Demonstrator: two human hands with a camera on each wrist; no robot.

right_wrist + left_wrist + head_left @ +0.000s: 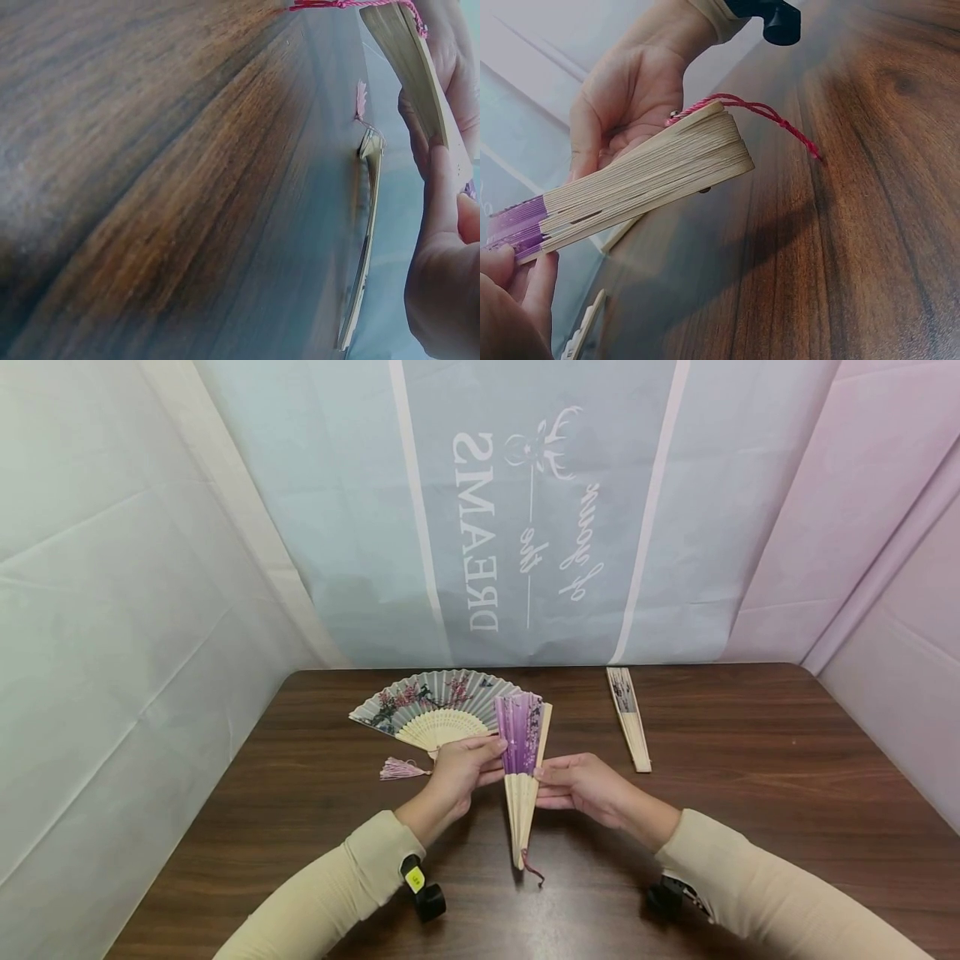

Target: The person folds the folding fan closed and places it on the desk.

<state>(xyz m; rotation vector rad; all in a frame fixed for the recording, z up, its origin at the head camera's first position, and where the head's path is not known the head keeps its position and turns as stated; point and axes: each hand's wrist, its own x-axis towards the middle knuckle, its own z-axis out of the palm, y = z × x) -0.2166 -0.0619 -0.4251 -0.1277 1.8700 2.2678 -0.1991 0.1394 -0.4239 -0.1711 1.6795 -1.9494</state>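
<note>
A purple folding fan (520,735) with pale wooden sticks is held over the table, mostly folded, its narrow end toward me. From the left side my left hand (467,774) pinches its purple cloth. Opposite, my right hand (581,787) grips the fan near where cloth meets sticks. In the left wrist view the stacked sticks (649,176) show edge-on. A red cord (769,112) hangs from their narrow end. Behind my left hand, a spread fan (435,702) with pink blossoms lies on the table, partly overlapped by the purple one.
A pink tassel (403,768) lies beside the spread fan. Farther right on the dark wooden table (750,760) is a folded pale fan (632,722). A grey-blue printed cloth (555,527) hangs behind the table, with white cloth walls (112,610) at the sides.
</note>
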